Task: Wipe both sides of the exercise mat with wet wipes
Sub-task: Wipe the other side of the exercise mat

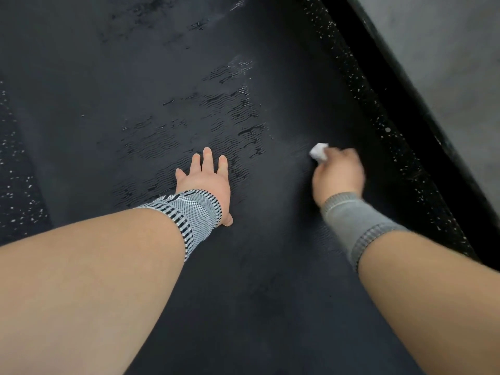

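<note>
The dark exercise mat (151, 66) lies flat and fills most of the view, its ribbed surface showing wet streaks in the middle. My left hand (207, 182) rests flat on the mat with fingers spread and straight. My right hand (338, 174), blurred by motion, grips a crumpled white wet wipe (319, 151) and presses it onto the mat to the right of the wet patch. Each wrist wears a knitted band, striped on the left and grey on the right.
Black speckled rubber flooring (378, 109) borders the mat along its right edge and shows again at the far left (16, 190). Beyond it on the right runs a black baseboard and a grey wall (446, 63).
</note>
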